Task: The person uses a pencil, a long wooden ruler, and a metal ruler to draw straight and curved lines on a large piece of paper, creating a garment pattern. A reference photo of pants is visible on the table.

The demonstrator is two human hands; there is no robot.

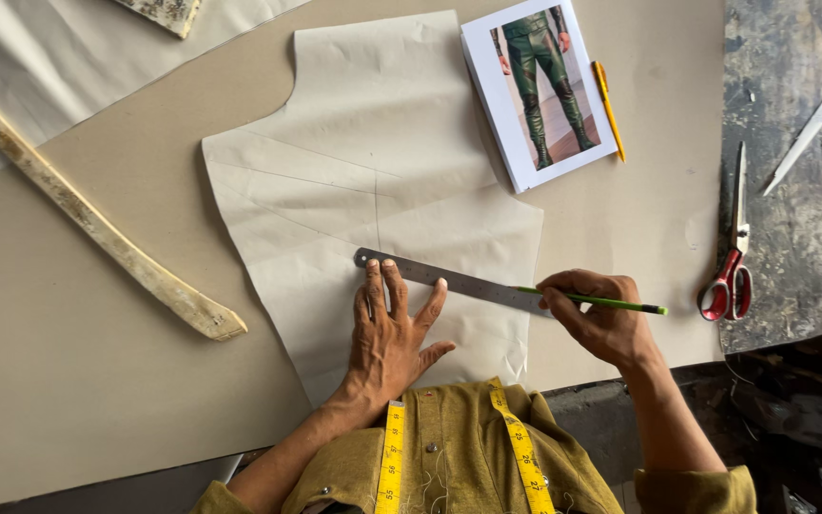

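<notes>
Pinching a green pencil (590, 301) in my right hand (597, 314), left hand (390, 335) flat on the ruler (449, 281); paper pattern (373, 190) carries several drawn lines, this one unfinished.

The pattern paper (373, 171) is pale grey-beige with thin pencil lines, on tan card (68, 333). Across the paper lies a steel-grey ruler (449, 281). At the ruler's right end is a bright green pencil (601, 303) with a black tip. Well right of the ruler, the scissors (733, 257) have red handles. Above the ruler, a white-bordered photo (537, 90) shows dark green trousers, an orange pencil (608, 107) beside it. Below the ruler, a yellow tape (521, 447) crosses an olive shirt (454, 466).
</notes>
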